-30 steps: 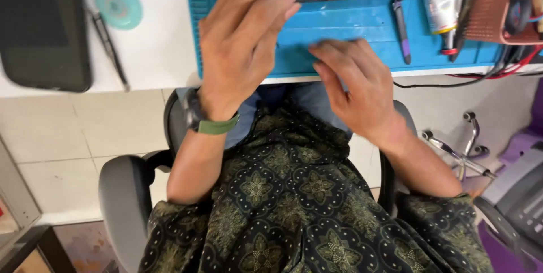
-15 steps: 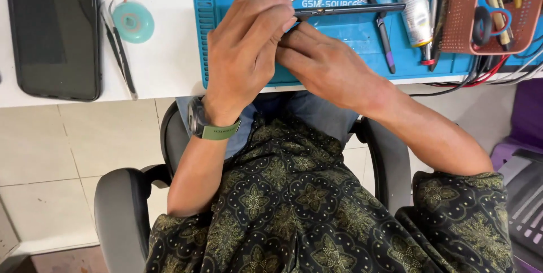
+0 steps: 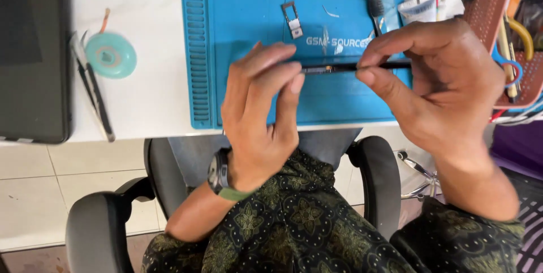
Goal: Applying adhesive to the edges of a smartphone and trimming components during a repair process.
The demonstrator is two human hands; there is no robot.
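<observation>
A thin black slab, seen edge-on like a phone or its frame (image 3: 345, 67), is held level over the blue work mat (image 3: 249, 18). My left hand (image 3: 263, 112), with a green-strapped watch on its wrist, grips the slab's left end between fingertips. My right hand (image 3: 438, 86) pinches the right end between thumb and forefinger. A small metal bracket (image 3: 292, 19) lies on the mat just beyond the slab.
A dark tablet (image 3: 31, 52) lies at the left of the white table, with a teal spool (image 3: 110, 54) and black tweezers (image 3: 93, 95) beside it. Brushes, a tube and a brown tool tray (image 3: 500, 18) crowd the right. A grey chair armrest (image 3: 93, 230) is below.
My hands have drawn apart along the slab, the right one sliding to its right end. The view has shifted closer to the mat.
</observation>
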